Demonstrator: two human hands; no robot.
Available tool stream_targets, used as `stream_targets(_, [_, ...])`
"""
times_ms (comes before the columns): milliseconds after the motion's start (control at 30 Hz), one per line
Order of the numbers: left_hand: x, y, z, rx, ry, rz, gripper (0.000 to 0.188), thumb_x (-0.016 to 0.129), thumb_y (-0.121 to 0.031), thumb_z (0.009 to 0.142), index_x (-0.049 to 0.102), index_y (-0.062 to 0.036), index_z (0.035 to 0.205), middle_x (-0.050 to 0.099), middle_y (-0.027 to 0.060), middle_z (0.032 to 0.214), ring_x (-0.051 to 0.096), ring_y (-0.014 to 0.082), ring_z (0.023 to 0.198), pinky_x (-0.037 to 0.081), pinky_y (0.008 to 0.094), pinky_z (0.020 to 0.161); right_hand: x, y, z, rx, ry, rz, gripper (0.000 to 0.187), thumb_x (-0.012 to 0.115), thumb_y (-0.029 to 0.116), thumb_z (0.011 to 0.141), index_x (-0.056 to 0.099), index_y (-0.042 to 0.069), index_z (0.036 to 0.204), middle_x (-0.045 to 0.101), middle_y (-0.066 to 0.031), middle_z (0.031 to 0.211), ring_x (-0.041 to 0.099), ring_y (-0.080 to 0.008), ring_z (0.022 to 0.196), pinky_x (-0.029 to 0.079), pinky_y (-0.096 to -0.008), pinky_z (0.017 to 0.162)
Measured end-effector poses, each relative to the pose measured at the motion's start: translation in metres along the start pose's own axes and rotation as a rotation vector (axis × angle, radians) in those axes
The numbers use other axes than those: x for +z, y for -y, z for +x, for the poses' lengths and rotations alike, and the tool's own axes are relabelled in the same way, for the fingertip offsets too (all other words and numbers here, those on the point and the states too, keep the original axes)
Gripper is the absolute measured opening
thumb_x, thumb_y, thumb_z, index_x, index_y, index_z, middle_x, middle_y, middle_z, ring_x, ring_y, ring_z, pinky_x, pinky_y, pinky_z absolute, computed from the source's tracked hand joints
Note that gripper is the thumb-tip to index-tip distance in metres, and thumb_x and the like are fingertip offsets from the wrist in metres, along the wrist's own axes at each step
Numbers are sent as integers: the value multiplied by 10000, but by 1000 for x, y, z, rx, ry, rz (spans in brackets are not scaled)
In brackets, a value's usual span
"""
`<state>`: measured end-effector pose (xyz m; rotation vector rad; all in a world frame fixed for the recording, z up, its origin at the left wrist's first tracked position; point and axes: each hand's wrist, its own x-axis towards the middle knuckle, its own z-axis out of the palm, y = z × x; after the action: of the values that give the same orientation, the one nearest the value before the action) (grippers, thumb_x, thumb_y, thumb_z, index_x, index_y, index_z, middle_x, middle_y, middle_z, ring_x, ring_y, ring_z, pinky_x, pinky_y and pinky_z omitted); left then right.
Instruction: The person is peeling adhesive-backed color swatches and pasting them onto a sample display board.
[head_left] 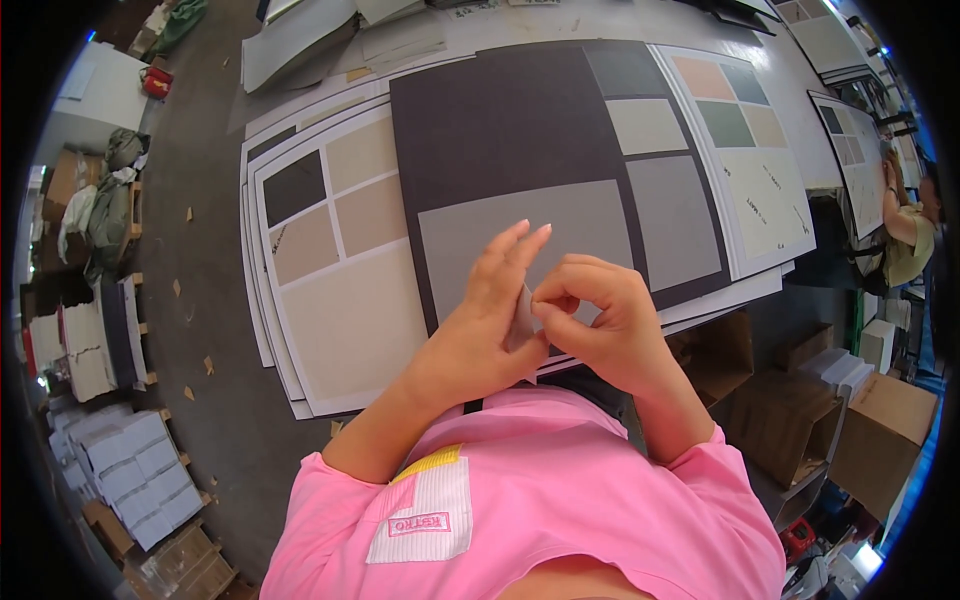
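Note:
My left hand (487, 312) is over the near edge of a large dark board (490, 120), its first fingers stretched up and its thumb bent inward. Against its palm stands a small pale sheet (522, 316), seen nearly edge-on, so its kind cannot be told. My right hand (605, 315) pinches the sheet's edge between thumb and forefinger, its other fingers curled. Beneath both hands lies a wide grey panel (530, 225) on the dark board. Smaller grey panels (683, 215) line the board's right side.
White-bordered sample boards (345, 340) lie stacked on the left, and others (765, 200) with coloured squares on the right. Grey sheets (295, 45) sit at the table's far side. Cardboard boxes (885, 425) stand at lower right. Another person (905, 225) handles a board at far right.

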<state>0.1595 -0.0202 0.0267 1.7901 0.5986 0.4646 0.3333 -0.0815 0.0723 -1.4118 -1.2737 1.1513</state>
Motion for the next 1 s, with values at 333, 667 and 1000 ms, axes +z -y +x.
stream_targets(333, [0, 3, 7, 457, -340, 517, 471, 708, -110, 866, 641, -177, 1328, 342, 179, 1556, 265, 391, 1455, 265, 489, 1157, 0, -27, 4, 234, 4, 1044, 108, 543, 69, 879, 604, 30, 799, 631, -63, 1015, 563, -131, 869, 468, -287, 788])
stream_targets(667, [1, 4, 4, 529, -671, 197, 100, 699, -39, 881, 661, -65, 970, 663, 96, 974, 644, 219, 897, 408, 521, 1075, -24, -43, 32, -235, -224, 1139, 159, 484, 169, 910, 439, 84, 783, 457, -55, 741, 501, -206, 798, 457, -469, 988])
stream_targets(1000, [-45, 9, 14, 133, -773, -345, 235, 781, 74, 804, 666, 3, 997, 666, 40, 964, 627, 110, 894, 514, 255, 864, -64, -46, 47, -42, -140, 390, 586, 535, 574, 957, 576, 55, 1226, 463, 44, 830, 375, -23, 609, 298, -188, 474])
